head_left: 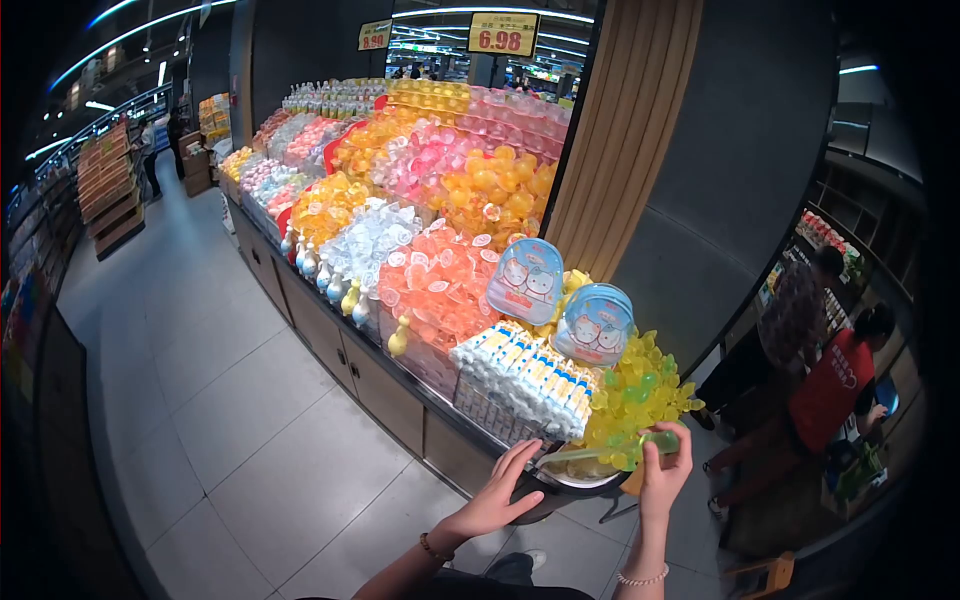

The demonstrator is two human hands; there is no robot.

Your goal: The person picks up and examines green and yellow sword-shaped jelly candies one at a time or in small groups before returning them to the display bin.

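My left hand (500,495) is at the front edge of the display, fingers stretched out and apart, with nothing in it. It is near the clear rim of the end bin (590,478). My right hand (665,475) is closed around a translucent green piece (660,440), whose exact kind I cannot make out. Just behind it rises a heap of yellow-green translucent packs (640,395). White, blue and yellow packets (530,370) stand in rows in a wire basket, left of that heap. Two blue cartoon-printed bags (525,280) lean behind them.
Orange-red packs (440,285), clear packs (370,240) and orange packs fill the bins further left. Price signs (502,35) hang above. A wood-slat pillar (630,130) stands behind. Two people (830,370) are at the right. Tiled floor (270,450) runs along the counter.
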